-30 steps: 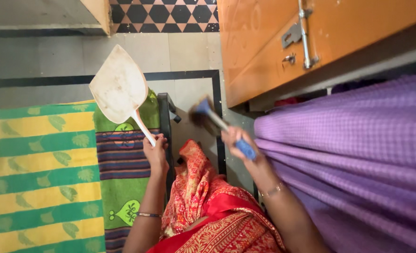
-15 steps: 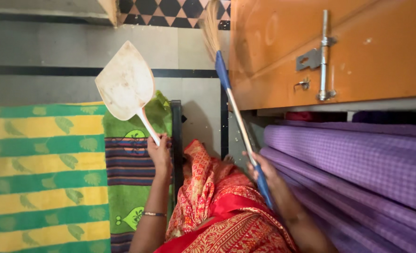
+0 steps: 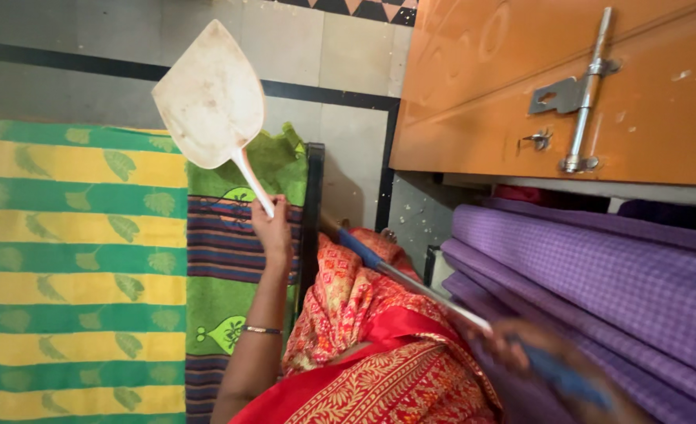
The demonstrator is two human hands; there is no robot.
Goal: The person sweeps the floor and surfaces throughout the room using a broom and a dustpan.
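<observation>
Two hands, both occupied. Lower right of frame: right hand [image 3: 513,349], blurred, its grip wrapped round the blue-sleeved broom handle [image 3: 411,281]; long axis runs from lower right up toward centre, where the far end drops behind the red patterned garment [image 3: 379,345]. Centre: left hand [image 3: 272,228], fingers closed on the stem of the white dustpan [image 3: 211,98], blade raised to upper left, above the green and yellow bedspread [image 3: 73,259]. Far: orange door [image 3: 481,94] with metal latch [image 3: 579,90], purple fabric [image 3: 599,275] beneath.
</observation>
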